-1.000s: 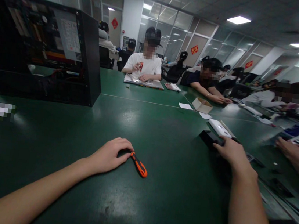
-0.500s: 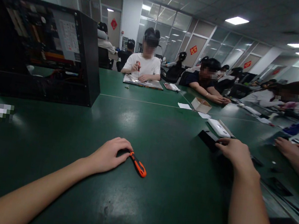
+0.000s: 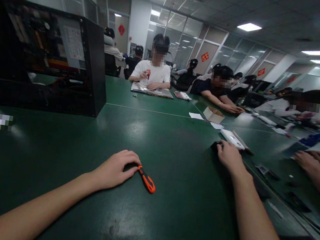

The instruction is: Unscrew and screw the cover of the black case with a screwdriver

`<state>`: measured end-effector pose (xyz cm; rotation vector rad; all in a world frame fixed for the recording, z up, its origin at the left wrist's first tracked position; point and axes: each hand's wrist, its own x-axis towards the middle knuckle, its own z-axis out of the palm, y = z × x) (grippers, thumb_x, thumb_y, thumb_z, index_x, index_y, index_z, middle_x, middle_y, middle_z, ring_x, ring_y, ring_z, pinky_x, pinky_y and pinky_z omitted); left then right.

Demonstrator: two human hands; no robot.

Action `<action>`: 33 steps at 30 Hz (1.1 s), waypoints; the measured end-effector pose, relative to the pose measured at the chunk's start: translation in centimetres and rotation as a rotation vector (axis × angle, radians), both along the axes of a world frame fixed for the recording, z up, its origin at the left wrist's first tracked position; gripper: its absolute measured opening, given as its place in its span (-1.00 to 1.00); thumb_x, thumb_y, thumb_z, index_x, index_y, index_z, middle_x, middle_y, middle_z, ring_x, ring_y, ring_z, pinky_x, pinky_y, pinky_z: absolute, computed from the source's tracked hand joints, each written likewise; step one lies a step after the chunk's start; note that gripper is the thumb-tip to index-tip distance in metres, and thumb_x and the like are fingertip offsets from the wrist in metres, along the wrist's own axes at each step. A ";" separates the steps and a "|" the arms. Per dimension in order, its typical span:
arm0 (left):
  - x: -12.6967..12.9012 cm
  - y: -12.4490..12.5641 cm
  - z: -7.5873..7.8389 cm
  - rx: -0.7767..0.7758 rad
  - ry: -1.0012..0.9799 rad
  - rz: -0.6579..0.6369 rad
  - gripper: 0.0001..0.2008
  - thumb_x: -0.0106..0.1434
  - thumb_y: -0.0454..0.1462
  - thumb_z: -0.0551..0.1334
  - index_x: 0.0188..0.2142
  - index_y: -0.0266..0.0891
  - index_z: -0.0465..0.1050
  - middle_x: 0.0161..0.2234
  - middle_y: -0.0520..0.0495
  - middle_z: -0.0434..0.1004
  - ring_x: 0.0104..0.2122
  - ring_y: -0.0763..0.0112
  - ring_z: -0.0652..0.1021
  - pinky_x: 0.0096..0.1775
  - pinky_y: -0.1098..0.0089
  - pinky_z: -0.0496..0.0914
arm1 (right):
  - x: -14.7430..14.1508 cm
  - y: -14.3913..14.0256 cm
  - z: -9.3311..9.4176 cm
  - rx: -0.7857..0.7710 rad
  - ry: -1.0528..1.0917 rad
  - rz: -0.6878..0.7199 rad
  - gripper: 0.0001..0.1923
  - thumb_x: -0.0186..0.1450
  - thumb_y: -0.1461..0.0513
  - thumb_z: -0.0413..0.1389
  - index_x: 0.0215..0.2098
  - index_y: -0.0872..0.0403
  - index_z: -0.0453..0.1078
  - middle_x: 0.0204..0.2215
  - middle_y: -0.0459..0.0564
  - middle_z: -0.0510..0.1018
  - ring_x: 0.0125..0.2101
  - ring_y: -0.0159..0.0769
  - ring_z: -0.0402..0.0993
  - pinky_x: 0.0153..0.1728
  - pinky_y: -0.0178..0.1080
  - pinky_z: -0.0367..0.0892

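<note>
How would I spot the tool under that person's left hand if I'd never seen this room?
Start at the long green table and find the left hand resting near its front edge. Sticking out from under the fingers toward the right is a screwdriver. Its orange and black handle is the only bright thing on that stretch of table.

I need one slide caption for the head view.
Left hand rests on orange-handled screwdriver; right hand covers a black object on green table.

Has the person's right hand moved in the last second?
Yes. The right hand slid forward and left over the black object, nearer the white device.
</note>
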<state>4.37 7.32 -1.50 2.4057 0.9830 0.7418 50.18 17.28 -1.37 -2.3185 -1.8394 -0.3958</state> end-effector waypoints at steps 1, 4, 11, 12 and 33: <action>0.0 0.0 0.0 0.002 -0.002 0.001 -0.83 0.40 -0.33 0.18 -0.08 -0.16 0.52 -0.09 -0.07 0.59 -0.07 0.26 0.54 0.02 0.25 0.40 | -0.2 0.0 -0.4 -0.013 -0.012 0.008 -0.51 0.46 0.16 -0.12 0.23 0.30 0.29 0.08 0.36 0.46 0.05 0.02 0.44 0.02 -0.10 0.33; 0.0 -0.1 0.1 0.005 -0.005 0.003 -0.83 0.40 -0.32 0.18 -0.08 -0.15 0.53 -0.09 -0.07 0.58 -0.07 0.25 0.54 0.02 0.25 0.41 | -1.0 -0.3 -1.3 -0.018 -0.064 0.009 -0.50 0.45 0.12 -0.08 0.22 0.29 0.25 0.06 0.39 0.45 0.00 0.08 0.44 -0.04 -0.03 0.32; 0.0 -0.1 0.2 -0.006 0.001 0.009 -0.83 0.39 -0.33 0.18 -0.09 -0.17 0.53 -0.09 -0.09 0.58 -0.06 0.24 0.53 0.02 0.21 0.41 | -2.8 -1.0 -1.8 0.039 -0.128 -0.072 -0.46 0.44 0.05 -0.07 0.21 0.28 0.17 0.09 0.42 0.37 0.05 0.21 0.34 -0.02 0.11 0.22; 0.0 -0.1 0.1 -0.007 0.002 0.010 -0.83 0.39 -0.33 0.18 -0.08 -0.17 0.53 -0.09 -0.09 0.58 -0.06 0.24 0.53 0.02 0.21 0.41 | -3.0 -0.9 -1.9 0.041 -0.131 -0.086 -0.46 0.44 0.03 -0.07 0.20 0.27 0.19 0.09 0.42 0.37 0.05 0.24 0.34 -0.02 0.13 0.20; 0.2 -0.8 1.2 0.082 0.224 -0.092 -0.64 0.41 -0.33 0.16 0.17 -0.05 0.40 0.03 -0.10 0.48 -0.01 0.18 0.47 0.02 0.17 0.39 | -3.1 -0.3 -2.7 0.030 -0.208 -0.077 -0.41 0.47 0.05 -0.16 0.31 0.29 0.12 0.32 0.51 0.11 0.28 0.26 0.09 0.14 0.19 0.07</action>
